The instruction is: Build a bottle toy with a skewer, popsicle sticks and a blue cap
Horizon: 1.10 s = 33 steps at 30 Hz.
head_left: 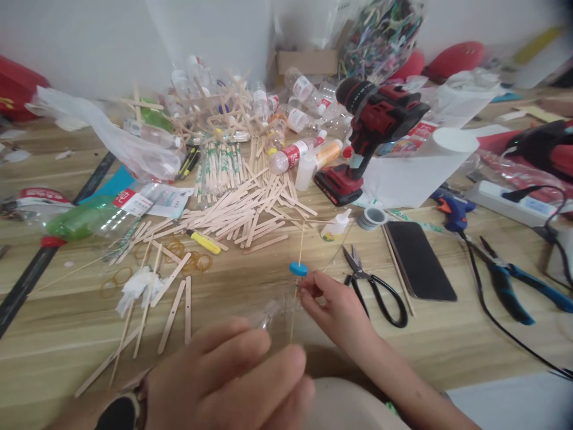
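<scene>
Close to the camera, my left hand (233, 376), with a watch at its wrist, is closed, fingers curled around the lower end of a thin wooden skewer (301, 242); the grip itself is hidden behind the fingers. My right hand (333, 307) pinches the same skewer farther up, just below a blue bottle cap (298, 269) threaded on it. The skewer's far end meets another thin stick lying crosswise near a small white glue bottle (335, 226). Some clear plastic (268, 313) shows between my hands, its shape unclear. Black-handled scissors (373, 286) lie beside my right hand.
Loose craft sticks (242, 209) are piled mid-table, with plastic bottles (295, 154) behind. A red drill (358, 137) stands upright. On the right lie a phone (421, 260), pliers (505, 280) and a corded glue gun (454, 209). A yellow cutter (203, 241) and rubber bands (192, 260) lie left.
</scene>
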### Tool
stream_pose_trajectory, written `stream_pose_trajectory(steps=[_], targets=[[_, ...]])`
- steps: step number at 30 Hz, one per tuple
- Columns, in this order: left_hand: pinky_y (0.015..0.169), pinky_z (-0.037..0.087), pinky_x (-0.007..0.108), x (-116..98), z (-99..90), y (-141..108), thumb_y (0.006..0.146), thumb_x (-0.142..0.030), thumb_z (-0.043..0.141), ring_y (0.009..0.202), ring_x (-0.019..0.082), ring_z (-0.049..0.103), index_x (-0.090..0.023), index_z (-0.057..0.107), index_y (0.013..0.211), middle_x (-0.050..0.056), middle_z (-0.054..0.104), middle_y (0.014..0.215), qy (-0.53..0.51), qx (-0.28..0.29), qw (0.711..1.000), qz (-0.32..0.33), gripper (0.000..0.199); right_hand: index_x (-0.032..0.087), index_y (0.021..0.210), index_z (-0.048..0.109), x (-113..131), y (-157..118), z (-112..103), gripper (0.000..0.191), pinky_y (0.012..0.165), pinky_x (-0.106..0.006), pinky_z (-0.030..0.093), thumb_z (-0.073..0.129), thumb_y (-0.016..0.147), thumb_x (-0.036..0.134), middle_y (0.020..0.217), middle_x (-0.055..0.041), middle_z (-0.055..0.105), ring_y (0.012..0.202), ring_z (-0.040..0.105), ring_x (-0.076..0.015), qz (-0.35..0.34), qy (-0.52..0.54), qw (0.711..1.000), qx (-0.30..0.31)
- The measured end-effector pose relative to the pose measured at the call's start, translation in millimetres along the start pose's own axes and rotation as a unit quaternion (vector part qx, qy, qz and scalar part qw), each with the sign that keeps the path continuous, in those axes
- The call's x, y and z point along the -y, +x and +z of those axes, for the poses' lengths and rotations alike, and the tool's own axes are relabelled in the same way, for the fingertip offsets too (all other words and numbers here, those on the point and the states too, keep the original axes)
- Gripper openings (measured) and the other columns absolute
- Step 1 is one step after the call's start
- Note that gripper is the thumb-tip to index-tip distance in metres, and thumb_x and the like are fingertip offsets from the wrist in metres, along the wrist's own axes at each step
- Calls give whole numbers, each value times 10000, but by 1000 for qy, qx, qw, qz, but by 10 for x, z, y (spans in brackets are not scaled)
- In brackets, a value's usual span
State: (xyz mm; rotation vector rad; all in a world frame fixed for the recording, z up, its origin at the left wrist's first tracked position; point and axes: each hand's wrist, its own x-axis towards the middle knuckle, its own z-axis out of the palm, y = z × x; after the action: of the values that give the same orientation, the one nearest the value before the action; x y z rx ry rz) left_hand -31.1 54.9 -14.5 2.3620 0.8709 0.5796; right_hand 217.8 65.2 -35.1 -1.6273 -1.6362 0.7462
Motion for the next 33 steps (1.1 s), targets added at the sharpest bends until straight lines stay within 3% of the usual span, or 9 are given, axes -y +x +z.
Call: stream_pose_trajectory(steps=[2, 4, 6, 8, 12, 20, 26, 33], targets=[[937, 519, 393, -100, -101, 492, 942, -261, 515, 1011, 211, 645, -332, 554, 1284, 62, 632, 1278, -17, 14, 999, -28, 352, 227, 784, 554, 3, -5, -5, 100, 565, -238, 463, 485, 824, 166, 677, -4, 657, 607, 619, -153, 0, 0, 1000, -2], [812, 543, 352, -147, -125, 894, 911, -180, 485, 833, 187, 674, -221, 542, 1292, 90, 690, 1165, -45, 47, 988, -139, 387, 227, 782, 551, 10, -5, -12, 98, 564, -237, 463, 487, 826, 167, 676, -5, 655, 609, 620, -153, -2, 1, 1000, -2], [691, 526, 312, -119, -91, 1149, 860, -194, 532, 739, 184, 672, -184, 568, 1254, 72, 736, 1027, -106, 139, 959, -224, 395, 226, 775, 547, 22, -3, -20, 100, 540, -226, 455, 488, 826, 164, 675, -7, 654, 611, 621, -151, -4, 4, 1000, -2], [622, 481, 276, -48, -36, 1262, 835, -186, 538, 676, 167, 657, -174, 619, 1166, 54, 745, 977, -142, 169, 946, -238, 341, 225, 768, 544, 33, -2, -27, 105, 524, -217, 450, 484, 823, 158, 676, -7, 657, 612, 624, -148, -9, 8, 1000, -4], [601, 407, 257, 43, 16, 1260, 835, -171, 505, 676, 167, 639, -181, 706, 864, 19, 731, 778, -131, 189, 953, -198, 203, 226, 766, 547, 42, -3, -41, 112, 529, -215, 457, 482, 825, 157, 672, -4, 662, 600, 623, -142, -16, 1, 1000, -10], [643, 400, 251, 11, 9, 1227, 849, -123, 435, 717, 157, 640, -198, 692, 870, 3, 734, 818, -125, 159, 964, -172, 268, 223, 779, 575, 72, 7, -65, 123, 555, -223, 454, 492, 830, 148, 698, -10, 663, 621, 618, -142, -24, 16, 999, -18], [577, 364, 227, -20, -9, 1213, 857, -134, 426, 628, 128, 571, -179, 645, 780, -24, 681, 716, -150, 149, 963, -166, 236, 225, 704, 542, 117, -2, -53, 70, 544, -233, 451, 528, 771, 212, 631, 7, 634, 583, 589, -139, 94, 182, 979, 10], [570, 354, 216, -37, -29, 1168, 852, -130, 412, 589, 108, 510, -173, 633, 752, -41, 638, 665, -180, 140, 961, -158, 247, 211, 673, 536, 180, 28, -60, 84, 552, -236, 458, 586, 724, 256, 628, 13, 603, 577, 549, -119, 150, 336, 929, 43]])
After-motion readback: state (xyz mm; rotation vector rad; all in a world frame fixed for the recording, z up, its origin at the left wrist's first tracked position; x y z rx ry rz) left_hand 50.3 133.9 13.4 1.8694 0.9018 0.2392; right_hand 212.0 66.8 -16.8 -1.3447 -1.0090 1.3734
